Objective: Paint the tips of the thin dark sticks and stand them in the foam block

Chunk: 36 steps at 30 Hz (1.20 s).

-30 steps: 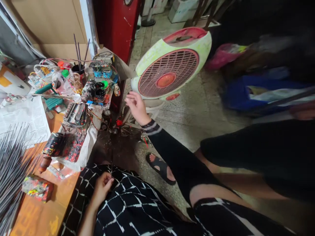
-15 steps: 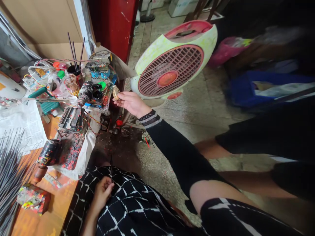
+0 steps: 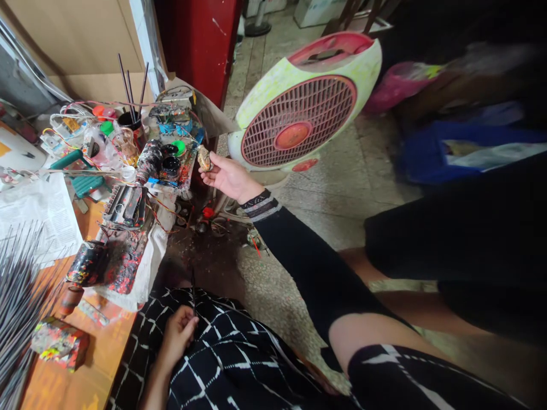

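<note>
My right hand (image 3: pixel 228 177), in a black sleeve with a striped cuff, reaches out palm-up and pinches a small tan, paint-specked object (image 3: pixel 204 159) at the edge of a paint-splattered palette tray (image 3: pixel 182 171). The tray carries little pots of black and green paint. My left hand (image 3: pixel 177 336) rests on my black-and-white checked lap. Its fingers are closed on a thin dark stick (image 3: pixel 192 293) that points upward.
A white and pink box fan (image 3: pixel 299 114) stands on the tiled floor just beyond my right hand. The orange table (image 3: pixel 64 381) holds a bundle of thin grey rods (image 3: pixel 17 285), newspaper (image 3: pixel 38 210), wires, a cup of sticks (image 3: pixel 130 117) and paint-spattered blocks. A red pillar (image 3: pixel 199 45) stands behind it.
My right hand moved from the fan's lower edge left to the palette tray and now holds the small tan object. My left hand stayed on my lap.
</note>
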### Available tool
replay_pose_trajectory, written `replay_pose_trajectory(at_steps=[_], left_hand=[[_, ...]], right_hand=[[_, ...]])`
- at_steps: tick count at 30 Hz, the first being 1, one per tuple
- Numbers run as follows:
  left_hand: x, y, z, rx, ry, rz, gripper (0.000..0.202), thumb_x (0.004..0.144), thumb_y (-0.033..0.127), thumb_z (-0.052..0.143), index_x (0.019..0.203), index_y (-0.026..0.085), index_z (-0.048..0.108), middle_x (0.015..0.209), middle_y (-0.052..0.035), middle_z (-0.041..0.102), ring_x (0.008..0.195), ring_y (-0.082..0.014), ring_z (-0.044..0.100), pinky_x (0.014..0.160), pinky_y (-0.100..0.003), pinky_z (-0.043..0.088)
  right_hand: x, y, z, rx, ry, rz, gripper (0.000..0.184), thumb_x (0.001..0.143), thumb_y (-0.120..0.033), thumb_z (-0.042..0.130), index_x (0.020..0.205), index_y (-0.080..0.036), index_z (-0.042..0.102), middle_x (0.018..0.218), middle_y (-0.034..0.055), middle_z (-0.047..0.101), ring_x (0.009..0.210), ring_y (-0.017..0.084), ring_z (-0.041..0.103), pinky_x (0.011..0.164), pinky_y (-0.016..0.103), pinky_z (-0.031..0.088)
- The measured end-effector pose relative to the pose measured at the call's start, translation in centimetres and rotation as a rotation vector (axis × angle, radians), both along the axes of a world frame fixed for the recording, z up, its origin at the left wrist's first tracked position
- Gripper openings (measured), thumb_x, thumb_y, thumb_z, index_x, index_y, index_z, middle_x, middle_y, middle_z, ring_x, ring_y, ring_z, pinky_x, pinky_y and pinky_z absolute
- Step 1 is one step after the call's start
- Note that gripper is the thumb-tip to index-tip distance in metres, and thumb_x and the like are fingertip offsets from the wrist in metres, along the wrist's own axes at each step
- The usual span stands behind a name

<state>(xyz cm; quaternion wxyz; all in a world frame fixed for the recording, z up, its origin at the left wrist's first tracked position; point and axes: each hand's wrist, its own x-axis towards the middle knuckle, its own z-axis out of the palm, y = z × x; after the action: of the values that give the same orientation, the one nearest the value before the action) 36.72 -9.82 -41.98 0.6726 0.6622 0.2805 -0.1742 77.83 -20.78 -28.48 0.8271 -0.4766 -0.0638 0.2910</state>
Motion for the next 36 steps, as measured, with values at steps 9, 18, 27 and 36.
replay_pose_trajectory(at_steps=[9, 18, 27, 36], left_hand=[[0.3, 0.1, 0.2, 0.017, 0.001, -0.011, 0.055, 0.077, 0.073, 0.064, 0.086, 0.02, 0.051, 0.062, 0.0076, 0.048, 0.043, -0.0053, 0.037, 0.038, -0.017, 0.024], [0.2, 0.1, 0.3, 0.011, -0.001, -0.02, 0.054, 0.078, 0.072, 0.064, 0.085, 0.02, 0.053, 0.059, 0.0082, 0.045, 0.043, -0.0058, 0.038, 0.039, -0.018, 0.026], [0.2, 0.1, -0.1, 0.008, 0.019, -0.005, 0.056, 0.076, 0.073, 0.065, 0.087, 0.02, 0.054, 0.059, 0.0074, 0.047, 0.044, -0.0066, 0.04, 0.039, -0.018, 0.027], [0.1, 0.2, -0.1, 0.023, 0.013, -0.024, 0.054, 0.078, 0.071, 0.065, 0.087, 0.019, 0.055, 0.062, 0.0064, 0.05, 0.045, -0.0064, 0.041, 0.039, -0.017, 0.028]], right_hand=[[0.5, 0.9, -0.9, 0.028, 0.003, -0.049, 0.027, 0.094, -0.046, 0.066, 0.091, -0.019, 0.064, 0.068, -0.002, 0.064, 0.058, 0.007, 0.059, 0.053, 0.018, 0.049], [0.5, 0.5, 0.1, 0.016, 0.039, 0.003, 0.042, 0.096, -0.059, 0.059, 0.103, -0.017, 0.066, 0.066, -0.0016, 0.063, 0.055, 0.008, 0.058, 0.051, 0.018, 0.05], [0.6, 0.2, 1.0, 0.031, 0.081, 0.038, 0.05, 0.095, -0.066, 0.054, 0.105, -0.018, 0.065, 0.062, -0.0045, 0.055, 0.05, 0.006, 0.048, 0.046, 0.018, 0.04], [0.7, 0.0, 0.4, 0.041, 0.035, 0.058, 0.049, 0.093, -0.067, 0.056, 0.107, -0.02, 0.063, 0.061, -0.0062, 0.051, 0.05, 0.006, 0.046, 0.045, 0.017, 0.038]])
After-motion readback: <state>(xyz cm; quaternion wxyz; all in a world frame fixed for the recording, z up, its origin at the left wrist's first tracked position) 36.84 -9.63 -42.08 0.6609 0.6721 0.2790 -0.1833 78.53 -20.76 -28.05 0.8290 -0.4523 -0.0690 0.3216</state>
